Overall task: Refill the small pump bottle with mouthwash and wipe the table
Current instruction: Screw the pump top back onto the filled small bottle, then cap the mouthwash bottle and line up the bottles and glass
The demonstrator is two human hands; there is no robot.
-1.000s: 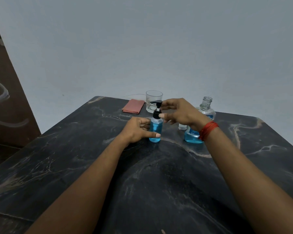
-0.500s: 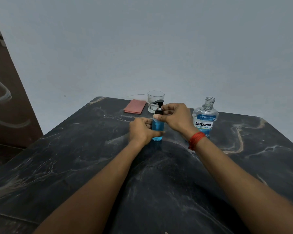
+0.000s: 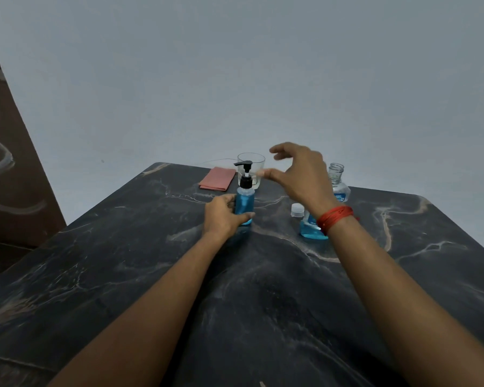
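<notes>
Pump (image 3: 245, 171) released: our right hand (image 3: 299, 174) has lifted off, fingers spread; left hand (image 3: 221, 216) grips the bottle (image 3: 245, 203); we wipe next.

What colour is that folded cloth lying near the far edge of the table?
Salmon pink; the folded cloth shows best in the head view, the only one here.

The dark marble table (image 3: 263, 303) carried a folded pink cloth (image 3: 217, 178) near its far edge; a clear glass (image 3: 256, 166) stood just beside the cloth; the small pump bottle (image 3: 245, 201), blue inside, stood upright before the glass; to the right stood the uncapped mouthwash bottle (image 3: 337, 185), a white cap (image 3: 296, 210) just beside it.
</notes>
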